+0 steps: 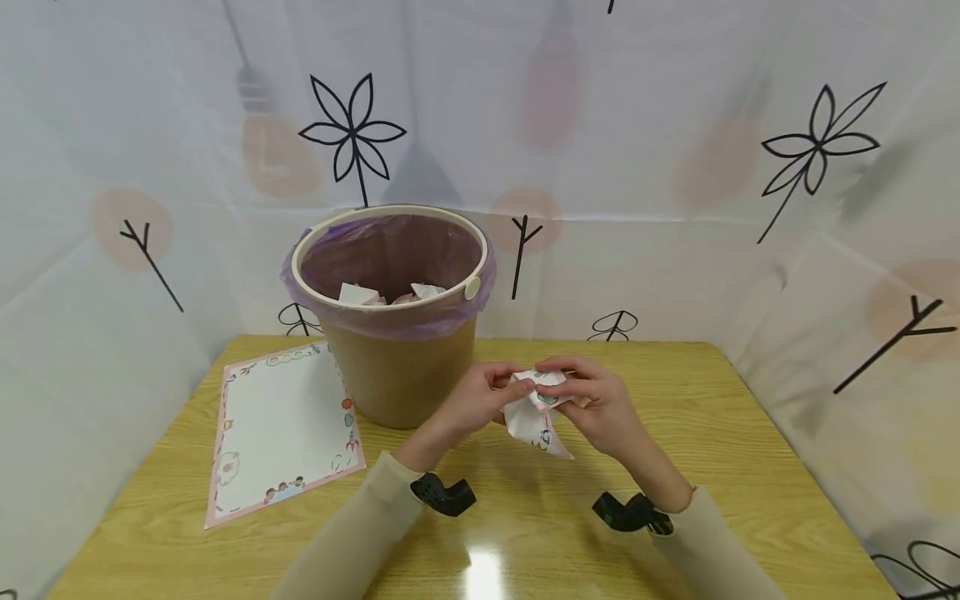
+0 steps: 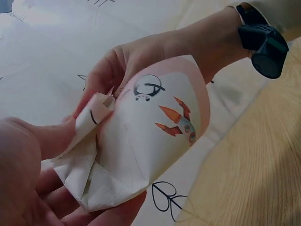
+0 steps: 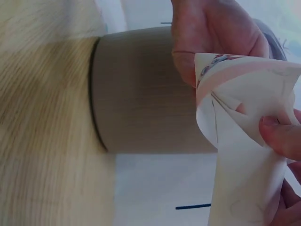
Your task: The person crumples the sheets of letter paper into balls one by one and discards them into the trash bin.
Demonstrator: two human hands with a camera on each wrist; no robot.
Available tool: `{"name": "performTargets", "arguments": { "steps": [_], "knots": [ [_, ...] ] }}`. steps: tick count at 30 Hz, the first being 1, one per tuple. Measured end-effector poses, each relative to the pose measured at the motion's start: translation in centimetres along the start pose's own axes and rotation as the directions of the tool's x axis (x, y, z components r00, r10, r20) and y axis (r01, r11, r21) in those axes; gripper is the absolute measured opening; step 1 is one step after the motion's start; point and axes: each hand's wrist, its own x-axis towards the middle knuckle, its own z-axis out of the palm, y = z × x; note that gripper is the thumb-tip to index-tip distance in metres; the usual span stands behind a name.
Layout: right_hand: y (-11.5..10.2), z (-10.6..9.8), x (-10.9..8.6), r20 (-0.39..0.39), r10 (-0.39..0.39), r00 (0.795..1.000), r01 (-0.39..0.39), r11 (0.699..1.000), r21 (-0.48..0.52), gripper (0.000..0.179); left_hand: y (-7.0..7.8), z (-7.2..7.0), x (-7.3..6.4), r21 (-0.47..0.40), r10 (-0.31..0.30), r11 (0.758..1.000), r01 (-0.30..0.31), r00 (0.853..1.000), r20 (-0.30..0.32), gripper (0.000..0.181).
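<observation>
Both hands hold one crumpled sheet of paper [image 1: 534, 421] above the table, just right of the bin. It is white with a pink border and small printed pictures; a rocket shows on it in the left wrist view. My left hand [image 1: 480, 400] pinches its left side between thumb and fingers. From the other side, my right hand [image 1: 600, 404] grips the folded upper part, its thumb pressing on the paper [image 3: 244, 94] in the right wrist view. One corner of the sheet hangs loose below the fingers.
A tan bin [image 1: 405, 375] with a purple liner [image 1: 442, 327] stands at the back, white paper pieces [image 1: 358, 294] inside it. Left of it a flat sheet with a pink printed border [image 1: 288, 425] lies on the wooden table [image 1: 540, 533]. A patterned white cloth [image 1: 637, 275] hangs behind.
</observation>
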Motion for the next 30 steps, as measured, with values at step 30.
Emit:
{"name": "performTargets", "arguments": {
  "steps": [30],
  "knots": [
    [0.0, 0.7, -2.3, 0.165, 0.535, 0.829, -0.470, 0.504, 0.725, 0.065, -1.3, 1.9, 0.6, -0.132, 0.125, 0.974, -0.184, 0.924, -0.361, 0.025]
  ]
}}
